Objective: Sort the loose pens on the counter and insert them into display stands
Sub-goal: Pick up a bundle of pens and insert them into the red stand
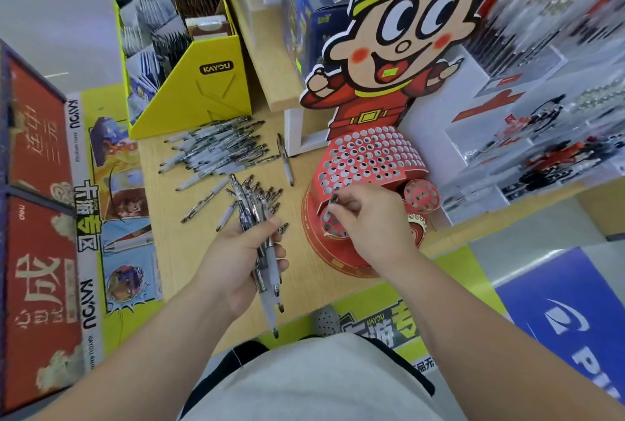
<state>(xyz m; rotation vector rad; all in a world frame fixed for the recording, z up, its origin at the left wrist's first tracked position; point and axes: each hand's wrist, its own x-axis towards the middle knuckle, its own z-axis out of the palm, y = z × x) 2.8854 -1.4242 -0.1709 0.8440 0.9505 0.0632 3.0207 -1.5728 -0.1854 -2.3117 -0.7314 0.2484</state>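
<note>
- My left hand (243, 251) is curled round a bundle of pens (258, 234). Its long axis runs from far-left to near-right, with one end fanning out over the counter (182, 261) and the other pointing back at my body.
- My right hand (372, 217) is over the low front of the red display stand (368, 153). Its fingers (351, 199) are narrowed to a pinch on the dark end of a pen (336, 199). The rest of that pen is hidden, so I cannot tell how deep it sits in its hole.
- What matters here is that the stand's holes lie right of the bundle, directly under my right fingers, and they open upward. A pen has to go in roughly upright, while the bundle lies nearly flat, so I judge each pen needs turning on end as it crosses over.
- The right hand is touching the stand, so it is plainly the nearer one. The left sits between the stand and the loose pens (216, 146).
- Those loose pens lie mostly side by side across the counter, beyond and left of my left hand. One stray pen (285, 160) lies apart, nearer the stand.
- Most holes look unfilled, so I judge the task is at an early stage.
</note>
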